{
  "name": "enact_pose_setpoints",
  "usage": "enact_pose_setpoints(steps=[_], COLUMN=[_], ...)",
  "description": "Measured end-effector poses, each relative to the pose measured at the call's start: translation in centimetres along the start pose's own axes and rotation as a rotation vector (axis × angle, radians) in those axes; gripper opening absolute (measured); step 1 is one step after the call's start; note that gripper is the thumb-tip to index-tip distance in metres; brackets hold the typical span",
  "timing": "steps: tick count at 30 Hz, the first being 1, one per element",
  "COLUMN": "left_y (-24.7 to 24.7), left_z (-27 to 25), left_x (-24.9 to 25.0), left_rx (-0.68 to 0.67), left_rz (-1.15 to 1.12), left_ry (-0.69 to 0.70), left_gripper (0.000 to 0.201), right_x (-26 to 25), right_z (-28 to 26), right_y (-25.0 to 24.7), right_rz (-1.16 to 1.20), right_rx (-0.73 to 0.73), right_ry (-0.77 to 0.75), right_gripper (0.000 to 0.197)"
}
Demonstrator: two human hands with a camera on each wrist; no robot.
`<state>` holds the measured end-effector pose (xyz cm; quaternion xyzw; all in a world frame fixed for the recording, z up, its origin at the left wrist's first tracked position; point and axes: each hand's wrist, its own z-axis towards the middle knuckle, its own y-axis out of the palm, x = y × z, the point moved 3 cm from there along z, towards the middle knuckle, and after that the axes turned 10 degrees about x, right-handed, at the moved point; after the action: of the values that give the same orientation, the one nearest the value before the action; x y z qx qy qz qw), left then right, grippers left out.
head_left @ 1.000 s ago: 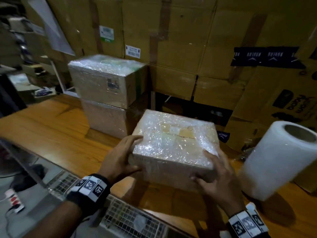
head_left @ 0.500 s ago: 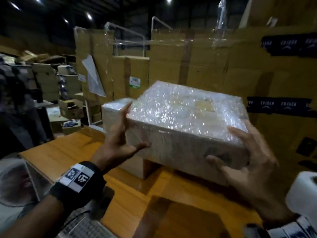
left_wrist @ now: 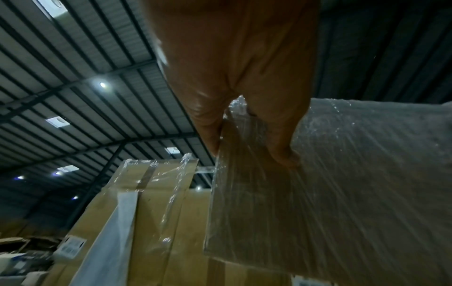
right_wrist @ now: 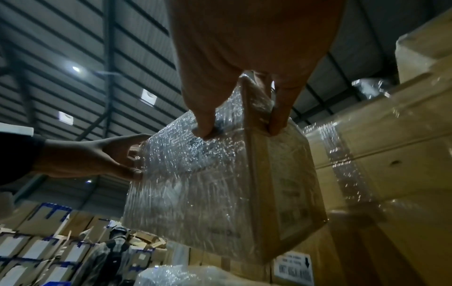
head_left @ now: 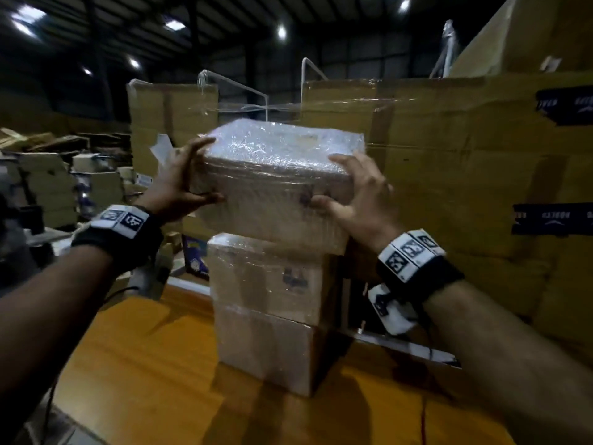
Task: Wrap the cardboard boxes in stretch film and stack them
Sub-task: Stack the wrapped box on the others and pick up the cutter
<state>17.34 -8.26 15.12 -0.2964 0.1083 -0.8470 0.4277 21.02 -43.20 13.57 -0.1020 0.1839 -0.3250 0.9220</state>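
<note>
A film-wrapped cardboard box (head_left: 276,181) hangs in the air between both hands, just above a stack of two wrapped boxes (head_left: 266,303) on the wooden table (head_left: 138,364). My left hand (head_left: 184,184) grips its near left corner, thumb on the front face and fingers along the left side. My right hand (head_left: 356,194) grips the near right corner the same way. In the left wrist view the box (left_wrist: 342,193) shows under thumb and fingers. The right wrist view shows the box (right_wrist: 220,183) from below, clear of the top of the stack (right_wrist: 171,276).
Large brown cartons (head_left: 465,187) wrapped in film form a wall behind and to the right of the stack. More boxes (head_left: 48,187) are piled far left. A person (right_wrist: 115,251) stands among cartons in the distance. Bare wooden tabletop lies in front of the stack.
Both hands lifted the wrapped box off the table, carried it left and up, and now hold it over the two stacked boxes. The film roll has left the view.
</note>
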Motion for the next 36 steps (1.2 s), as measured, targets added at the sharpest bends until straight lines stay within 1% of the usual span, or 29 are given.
enact_pose_setpoints(steps=[2,4,7,10,13,18,21,25,28,30,32,34,36], left_y=[0.8,1.6,2.9,3.9,4.3,4.3,4.5,4.0,4.2,4.5,4.8,4.9,5.2], left_z=[1.2,2.0,2.5,2.8,3.3,4.2,4.3,4.5,4.7,4.4,3.7,3.0,2.5], left_x=[-4.0,-7.1,-9.9,-11.8,-11.9,-10.7,-10.6,-9.9,-9.4,-9.4,-10.1,-10.7,-10.9], left_rx=[-0.029,-0.067,-0.126,-0.152,-0.158,-0.165,-0.165,-0.182,-0.206,-0.204,-0.18,-0.143,-0.122], left_rz=[-0.031,-0.056,-0.088,-0.096,-0.092,-0.046,-0.082,-0.117,-0.135,-0.129,-0.049,0.066,0.164], left_ry=[-0.035,-0.059,-0.082,-0.057,-0.03,-0.032,-0.048,-0.025,-0.049,-0.075,-0.099,-0.12,-0.146], left_gripper=[0.114,0.113,0.116,0.118,0.113,0.099,0.099,0.098,0.097,0.094,0.096,0.103,0.109], right_x=[0.1,0.4,0.9,1.2,1.4,1.4,1.6,1.6,1.7,1.7,1.5,1.3,1.2], right_z=[0.4,0.5,0.3,0.0,0.4,0.8,0.5,0.3,0.0,-0.2,-0.1,0.0,-0.2], right_y=[3.2,5.6,8.1,9.4,9.8,10.0,9.7,9.0,9.0,9.3,9.5,9.6,9.7], right_rz=[-0.021,-0.056,-0.102,-0.127,-0.134,-0.124,-0.118,-0.098,-0.092,-0.11,-0.109,-0.114,-0.137], right_rx=[-0.014,-0.034,-0.07,-0.063,-0.043,-0.046,-0.054,-0.032,-0.015,-0.037,-0.09,-0.137,-0.154], right_ry=[0.019,0.038,0.058,0.079,0.106,0.152,0.161,0.161,0.174,0.17,0.154,0.133,0.114], right_gripper=[0.076,0.076,0.075,0.074,0.074,0.074,0.076,0.074,0.074,0.075,0.076,0.078,0.081])
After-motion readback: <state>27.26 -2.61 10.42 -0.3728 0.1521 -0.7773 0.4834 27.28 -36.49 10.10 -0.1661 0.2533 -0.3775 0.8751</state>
